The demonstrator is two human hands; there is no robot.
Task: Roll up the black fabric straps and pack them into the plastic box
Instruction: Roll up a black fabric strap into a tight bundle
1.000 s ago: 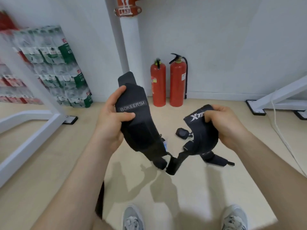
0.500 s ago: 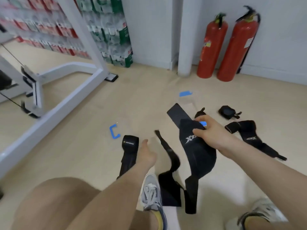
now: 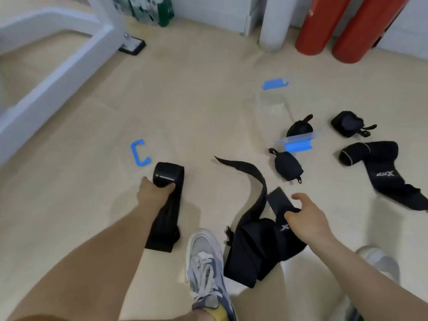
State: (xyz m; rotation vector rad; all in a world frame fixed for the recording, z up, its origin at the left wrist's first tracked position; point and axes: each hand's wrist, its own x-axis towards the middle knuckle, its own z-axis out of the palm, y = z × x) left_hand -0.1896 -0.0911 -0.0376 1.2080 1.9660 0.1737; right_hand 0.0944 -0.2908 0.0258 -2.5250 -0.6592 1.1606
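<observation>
My left hand grips the rolled top end of a black strap that lies flat on the floor. My right hand holds a second, crumpled black strap with white lettering; its thin tail curls up to the left. A clear plastic box with blue clips lies further off on the floor. One rolled strap sits at its near end, another in front of it, and a third to the right. A half-rolled strap lies at the far right.
A loose blue clip lies beyond my left hand. My shoes are at the bottom. A white metal frame runs along the left. A white pipe and two red fire extinguishers stand at the wall.
I have bent down from standing. Both straps went from held up in the air to the floor. My left hand now grips the rolled end of the left strap.
</observation>
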